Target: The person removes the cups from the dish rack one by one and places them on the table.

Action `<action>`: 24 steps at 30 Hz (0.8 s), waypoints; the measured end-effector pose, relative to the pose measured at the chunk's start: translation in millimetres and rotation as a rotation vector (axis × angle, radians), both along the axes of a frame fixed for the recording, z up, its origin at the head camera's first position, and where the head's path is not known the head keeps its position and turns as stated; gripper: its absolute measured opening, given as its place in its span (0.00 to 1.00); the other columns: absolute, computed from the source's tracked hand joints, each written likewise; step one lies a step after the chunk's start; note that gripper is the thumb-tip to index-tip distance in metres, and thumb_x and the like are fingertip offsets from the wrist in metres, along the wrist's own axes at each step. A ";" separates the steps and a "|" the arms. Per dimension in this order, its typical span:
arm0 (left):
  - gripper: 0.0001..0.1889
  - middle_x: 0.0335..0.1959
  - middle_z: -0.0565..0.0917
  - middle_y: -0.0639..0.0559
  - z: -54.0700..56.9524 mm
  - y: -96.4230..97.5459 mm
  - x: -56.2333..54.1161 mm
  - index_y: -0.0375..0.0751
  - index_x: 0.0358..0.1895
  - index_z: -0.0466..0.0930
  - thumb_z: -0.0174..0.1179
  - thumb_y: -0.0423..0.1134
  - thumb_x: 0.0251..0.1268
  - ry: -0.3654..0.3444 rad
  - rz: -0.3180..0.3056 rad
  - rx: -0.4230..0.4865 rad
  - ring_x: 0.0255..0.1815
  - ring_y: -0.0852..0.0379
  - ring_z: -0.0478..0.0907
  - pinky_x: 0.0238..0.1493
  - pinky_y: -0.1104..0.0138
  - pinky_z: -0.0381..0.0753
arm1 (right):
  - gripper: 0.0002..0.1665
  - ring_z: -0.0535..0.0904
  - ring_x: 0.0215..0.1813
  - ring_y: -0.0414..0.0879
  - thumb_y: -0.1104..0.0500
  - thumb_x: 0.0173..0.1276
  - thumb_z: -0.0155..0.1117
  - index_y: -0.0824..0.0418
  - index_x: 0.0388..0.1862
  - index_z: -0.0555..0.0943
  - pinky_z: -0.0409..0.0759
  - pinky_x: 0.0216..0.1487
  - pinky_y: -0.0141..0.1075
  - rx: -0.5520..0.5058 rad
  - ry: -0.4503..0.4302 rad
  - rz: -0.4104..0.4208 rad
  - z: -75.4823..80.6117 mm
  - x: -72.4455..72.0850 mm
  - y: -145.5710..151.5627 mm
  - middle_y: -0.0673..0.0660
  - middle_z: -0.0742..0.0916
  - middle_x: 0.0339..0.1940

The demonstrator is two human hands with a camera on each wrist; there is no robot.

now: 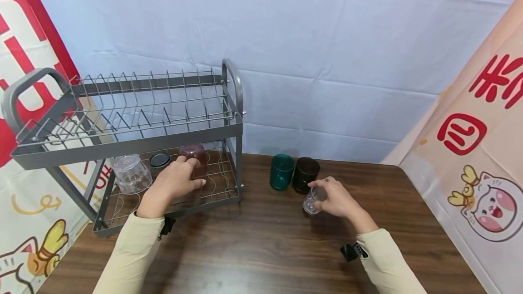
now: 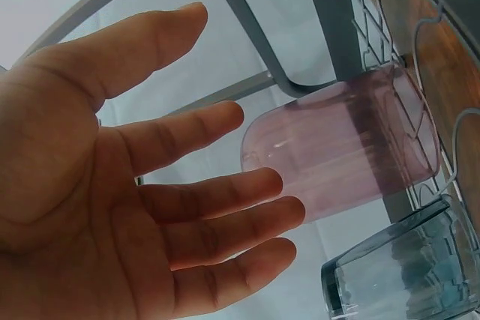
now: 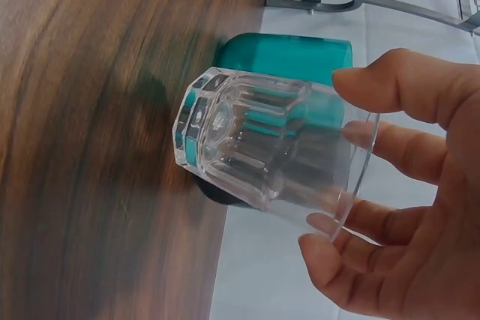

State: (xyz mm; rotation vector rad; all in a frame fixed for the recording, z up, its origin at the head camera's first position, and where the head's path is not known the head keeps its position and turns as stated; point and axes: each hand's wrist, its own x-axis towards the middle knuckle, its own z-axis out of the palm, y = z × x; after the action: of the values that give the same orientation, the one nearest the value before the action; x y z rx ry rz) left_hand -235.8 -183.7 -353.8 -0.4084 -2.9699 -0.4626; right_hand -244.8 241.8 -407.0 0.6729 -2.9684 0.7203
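Note:
My right hand (image 1: pixel 333 196) grips a clear faceted glass (image 3: pixel 255 140) around its rim, thumb on one side and fingers on the other. In the right wrist view the glass's thick base points toward the wooden table. My left hand (image 2: pixel 157 177) has its fingers extended and holds nothing. Its fingertips overlap a pink glass (image 2: pixel 337 148) in the left wrist view. That pink glass stands upside down on the rack's lower shelf. Beside it are a dark grey-blue glass (image 1: pixel 160 161) and a clear faceted glass (image 1: pixel 131 173), also upside down.
A grey two-tier dish rack (image 1: pixel 135 142) stands at the left, its upper tier lined with wire dividers. Behind my right hand, a teal glass (image 1: pixel 282 172) and a dark brown glass (image 1: pixel 305 173) stand on the wooden table (image 1: pixel 253 248). Cloth hangs along the back and sides.

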 end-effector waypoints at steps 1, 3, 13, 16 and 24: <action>0.28 0.44 0.73 0.34 0.8 0.0 -0.9 0.33 0.54 0.74 0.66 0.47 0.54 0.002 0.000 -0.002 0.39 0.40 0.76 0.38 0.48 0.74 | 0.29 0.70 0.47 0.60 0.65 0.50 0.68 0.61 0.54 0.78 0.71 0.41 0.50 0.003 -0.006 -0.003 0.2 -1.0 0.7 0.64 0.76 0.47; 0.28 0.46 0.72 0.33 2.2 -0.2 -2.4 0.34 0.55 0.73 0.66 0.48 0.54 0.007 0.004 -0.009 0.40 0.40 0.76 0.38 0.48 0.74 | 0.29 0.70 0.47 0.60 0.65 0.49 0.68 0.61 0.54 0.78 0.71 0.40 0.50 0.009 -0.013 -0.013 0.7 -2.8 2.3 0.64 0.76 0.47; 0.30 0.51 0.70 0.30 12.4 -3.0 -10.2 0.31 0.58 0.70 0.64 0.48 0.57 0.021 0.036 -0.029 0.46 0.35 0.74 0.37 0.45 0.74 | 0.29 0.69 0.46 0.61 0.64 0.50 0.67 0.61 0.55 0.78 0.70 0.38 0.49 0.023 -0.047 -0.030 2.5 -10.0 11.4 0.65 0.75 0.46; 0.29 0.50 0.71 0.30 13.4 -2.7 -11.7 0.31 0.56 0.71 0.63 0.48 0.57 0.041 0.051 -0.031 0.47 0.35 0.72 0.37 0.45 0.74 | 0.29 0.69 0.46 0.61 0.64 0.50 0.67 0.62 0.55 0.77 0.70 0.37 0.48 0.026 -0.052 -0.032 3.8 -12.9 12.9 0.65 0.75 0.46; 0.27 0.44 0.77 0.33 13.0 -2.7 -17.2 0.32 0.55 0.72 0.63 0.47 0.58 0.098 0.069 -0.038 0.45 0.35 0.73 0.34 0.45 0.74 | 0.29 0.70 0.47 0.61 0.64 0.49 0.68 0.64 0.54 0.78 0.70 0.39 0.48 0.041 -0.034 -0.054 1.3 -20.8 18.0 0.66 0.76 0.45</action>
State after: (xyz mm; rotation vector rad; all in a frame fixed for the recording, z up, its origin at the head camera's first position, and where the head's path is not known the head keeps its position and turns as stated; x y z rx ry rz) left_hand -253.0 -186.4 -340.9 -0.3214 -2.8914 -0.3681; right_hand -265.5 259.8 -405.7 0.5861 -3.0268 0.6764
